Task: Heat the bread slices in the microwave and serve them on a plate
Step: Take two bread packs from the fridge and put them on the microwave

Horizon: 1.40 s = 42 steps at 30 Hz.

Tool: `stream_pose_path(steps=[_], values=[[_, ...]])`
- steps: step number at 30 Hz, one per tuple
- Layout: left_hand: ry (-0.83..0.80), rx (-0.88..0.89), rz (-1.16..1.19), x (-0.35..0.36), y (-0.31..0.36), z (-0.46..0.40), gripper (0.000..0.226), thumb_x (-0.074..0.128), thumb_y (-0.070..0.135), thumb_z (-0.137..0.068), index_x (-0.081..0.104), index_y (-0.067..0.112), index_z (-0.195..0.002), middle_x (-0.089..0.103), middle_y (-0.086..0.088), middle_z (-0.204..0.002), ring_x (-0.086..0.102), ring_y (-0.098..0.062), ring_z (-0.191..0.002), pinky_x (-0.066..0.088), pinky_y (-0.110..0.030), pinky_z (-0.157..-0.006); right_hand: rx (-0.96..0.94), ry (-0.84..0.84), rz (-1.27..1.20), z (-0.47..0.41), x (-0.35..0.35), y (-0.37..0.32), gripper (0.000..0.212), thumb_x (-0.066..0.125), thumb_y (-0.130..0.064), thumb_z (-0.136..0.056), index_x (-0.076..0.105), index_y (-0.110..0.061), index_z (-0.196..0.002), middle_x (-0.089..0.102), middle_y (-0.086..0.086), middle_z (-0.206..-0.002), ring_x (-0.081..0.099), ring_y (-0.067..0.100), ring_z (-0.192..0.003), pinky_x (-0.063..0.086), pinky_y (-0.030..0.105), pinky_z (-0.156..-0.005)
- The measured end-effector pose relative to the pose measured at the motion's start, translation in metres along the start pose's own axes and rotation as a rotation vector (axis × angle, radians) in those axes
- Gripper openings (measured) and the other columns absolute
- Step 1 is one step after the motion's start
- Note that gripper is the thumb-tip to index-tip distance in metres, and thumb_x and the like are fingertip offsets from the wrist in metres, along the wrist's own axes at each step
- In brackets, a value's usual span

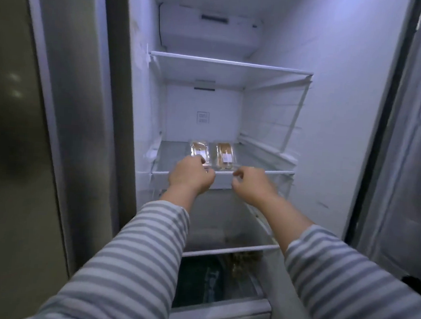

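White open fridge interior [332, 118], lit. Clear glass middle shelf [266, 172] carries two clear plastic bread packs side by side: left pack [199, 149], right pack [224, 154]. Left hand [191, 175] fingers curled on left pack's near edge; right hand [251, 184] pinching right pack's near corner. Hands apart.

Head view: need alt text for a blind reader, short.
Two hands in striped sleeves reach into an open fridge: the left hand grips the left bread pack, the right hand curls at the shelf edge by the right bread pack. Both packs lie side by side on the middle shelf.
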<state>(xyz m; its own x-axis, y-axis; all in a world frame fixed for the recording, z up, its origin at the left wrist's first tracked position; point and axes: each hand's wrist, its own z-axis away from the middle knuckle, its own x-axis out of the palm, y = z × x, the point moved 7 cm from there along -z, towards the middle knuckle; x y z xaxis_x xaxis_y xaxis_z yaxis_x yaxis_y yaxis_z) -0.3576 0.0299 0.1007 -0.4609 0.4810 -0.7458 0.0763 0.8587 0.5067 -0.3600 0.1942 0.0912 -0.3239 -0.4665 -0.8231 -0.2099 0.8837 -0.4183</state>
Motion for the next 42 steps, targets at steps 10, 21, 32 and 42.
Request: stream_pose_path(steps=[10,21,32,42], values=[[0.108,-0.193,0.063,0.047,-0.027,-0.118,0.061,0.06,0.043,-0.08,0.04,0.027,-0.136,0.033,-0.003,-0.144,0.039,-0.03,-0.128,0.04,-0.043,-0.097,0.029,-0.011,-0.133,-0.134,0.031,0.009,0.06,0.054,-0.033,-0.091,0.033,-0.016,-0.144,0.046,0.01,-0.142,0.046,0.031,-0.128,0.04,0.037,-0.102],[-0.022,-0.153,0.022,0.061,-0.05,-0.144,0.081,0.061,0.051,-0.076,0.02,0.038,-0.145,0.032,-0.006,-0.143,0.048,-0.032,-0.123,0.042,-0.04,-0.094,0.062,-0.056,-0.225,-0.172,0.074,0.012,0.07,0.055,-0.048,-0.086,0.023,-0.035,-0.148,0.045,0.012,-0.139,0.044,0.033,-0.128,0.034,0.039,-0.108],[0.016,-0.148,0.079,0.052,-0.044,-0.121,0.083,0.063,0.045,-0.078,0.019,0.042,-0.147,0.045,-0.005,-0.135,0.049,-0.027,-0.123,0.042,-0.035,-0.093,0.161,0.077,-0.157,-0.145,0.057,0.01,0.074,0.062,-0.042,-0.075,0.031,-0.049,-0.141,0.056,-0.004,-0.129,0.055,0.023,-0.117,0.046,0.033,-0.088],[0.114,-0.064,0.148,0.002,-0.004,-0.01,0.089,0.067,0.045,-0.074,0.019,0.041,-0.148,0.045,-0.004,-0.135,0.05,-0.027,-0.119,0.045,-0.041,-0.09,0.135,0.159,-0.135,-0.023,0.002,0.014,0.072,0.06,-0.048,-0.075,0.029,-0.054,-0.14,0.058,-0.004,-0.125,0.057,0.023,-0.112,0.048,0.035,-0.081]])
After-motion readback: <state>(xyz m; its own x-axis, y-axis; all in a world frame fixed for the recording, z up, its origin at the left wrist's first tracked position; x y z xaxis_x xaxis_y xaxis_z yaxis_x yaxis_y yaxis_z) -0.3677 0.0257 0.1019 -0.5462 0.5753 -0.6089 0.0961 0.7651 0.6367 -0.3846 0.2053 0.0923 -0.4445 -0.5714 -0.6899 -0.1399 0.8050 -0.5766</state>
